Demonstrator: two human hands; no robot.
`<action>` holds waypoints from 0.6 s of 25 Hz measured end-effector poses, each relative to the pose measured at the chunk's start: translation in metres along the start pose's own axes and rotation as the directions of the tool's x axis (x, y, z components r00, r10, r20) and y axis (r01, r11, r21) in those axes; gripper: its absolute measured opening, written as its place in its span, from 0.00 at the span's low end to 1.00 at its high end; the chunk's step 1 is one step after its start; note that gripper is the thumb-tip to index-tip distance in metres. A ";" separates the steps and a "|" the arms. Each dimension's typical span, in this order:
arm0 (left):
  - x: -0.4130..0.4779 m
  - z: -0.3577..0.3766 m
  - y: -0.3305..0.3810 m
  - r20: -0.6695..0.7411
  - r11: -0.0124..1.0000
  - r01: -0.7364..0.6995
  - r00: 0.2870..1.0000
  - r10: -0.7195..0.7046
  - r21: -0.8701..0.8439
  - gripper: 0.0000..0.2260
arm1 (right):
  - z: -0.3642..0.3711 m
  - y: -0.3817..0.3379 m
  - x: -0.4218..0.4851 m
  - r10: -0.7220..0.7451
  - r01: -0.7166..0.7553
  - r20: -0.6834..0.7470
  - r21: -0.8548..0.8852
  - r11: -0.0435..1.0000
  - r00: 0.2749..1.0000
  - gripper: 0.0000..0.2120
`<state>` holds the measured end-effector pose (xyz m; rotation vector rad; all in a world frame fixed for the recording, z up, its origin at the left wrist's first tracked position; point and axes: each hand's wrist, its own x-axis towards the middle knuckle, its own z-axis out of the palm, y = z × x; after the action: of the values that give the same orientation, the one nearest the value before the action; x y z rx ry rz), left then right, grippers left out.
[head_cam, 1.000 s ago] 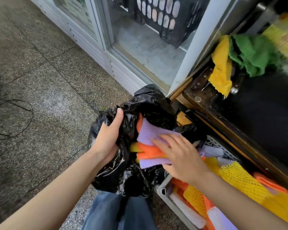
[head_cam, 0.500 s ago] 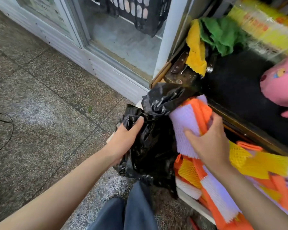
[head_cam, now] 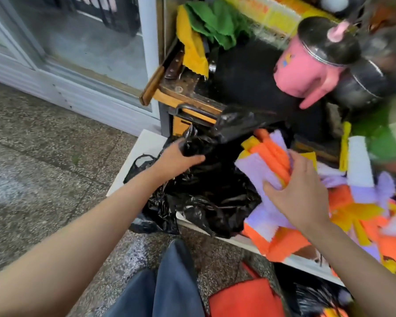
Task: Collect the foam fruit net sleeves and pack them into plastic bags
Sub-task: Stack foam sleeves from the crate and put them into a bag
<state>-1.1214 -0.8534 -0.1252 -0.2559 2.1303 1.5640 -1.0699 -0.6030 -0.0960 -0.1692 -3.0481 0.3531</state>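
Right hand (head_cam: 300, 191): I read the fingers (head_cam: 294, 160) as curled over the top, thumb underneath, clamping a bundle of purple, orange and yellow foam net sleeves (head_cam: 266, 157).
Left hand (head_cam: 175, 156): it's pinching a fold of the crumpled black plastic bag (head_cam: 210, 193) near its rim, thumb on top.
Risk one: the bag's mouth looks half collapsed. One pinch point won't spread it, so the bundle could jam against the film rather than slide in.
Risk two: the sleeves are springy and stacked loosely. Pushed against a slack edge, I'd expect the outer purple one to peel off and drop.
Risk three: the view is smeared, so I could misjudge where the opening is.
Bundle versus fingers: it sticks out above and to the left of my right fingers, its upper end just beside the bag's raised flap. I cannot tell if it has entered the mouth.
Bag versus tray: the bag slumps over the corner of the white plastic tray (head_cam: 144, 143).
Further out: a loose pile of foam sleeves (head_cam: 357, 202) lies in the tray to the right, not yet collected.
Beyond: speckled stone floor (head_cam: 44, 156).
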 end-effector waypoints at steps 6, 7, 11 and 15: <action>-0.022 0.024 -0.041 -0.555 0.993 0.093 0.831 -0.034 0.077 0.38 | 0.041 -0.009 0.010 0.001 0.010 0.120 -0.097 0.995 0.993 0.35; -0.030 0.034 -0.052 -0.565 0.989 0.144 0.819 -0.104 0.026 0.41 | 0.044 -0.014 0.012 0.001 0.012 0.124 -0.103 0.995 0.992 0.35; -0.050 0.073 -0.074 -0.251 0.818 0.377 0.821 -0.512 -0.435 0.38 | 0.049 -0.025 0.020 0.006 0.016 0.170 -0.131 0.991 0.985 0.36; -0.056 0.078 -0.087 -0.333 0.893 0.267 0.858 -0.392 -0.362 0.10 | 0.051 -0.026 0.019 0.013 0.026 0.226 -0.172 0.985 0.974 0.36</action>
<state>-1.0154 -0.8162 -0.1900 -1.0790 1.9651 1.7253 -1.0956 -0.6377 -0.1388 -0.1366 -3.3035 0.1109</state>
